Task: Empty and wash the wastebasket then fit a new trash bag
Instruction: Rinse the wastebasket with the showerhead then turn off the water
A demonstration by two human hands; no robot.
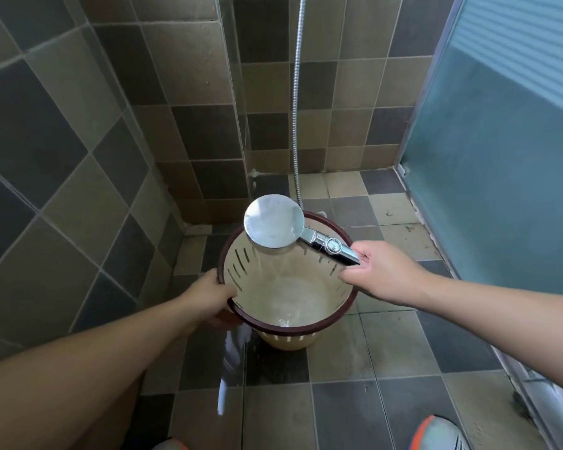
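A beige slotted wastebasket [286, 298] with a dark red rim stands on the wet tiled floor at the centre of the view. It holds no bag, and water shimmers on its bottom. My left hand [213, 295] grips the rim on its left side. My right hand [379, 271] holds the handle of a chrome shower head [273, 220], which hangs face down over the basket's far rim. Spray falls into the basket.
The shower hose [295, 125] runs down the tiled back wall. A frosted glass door [501, 157] closes off the right side. Tiled walls meet in the corner behind the basket. My shoes [436, 433] show at the bottom edge.
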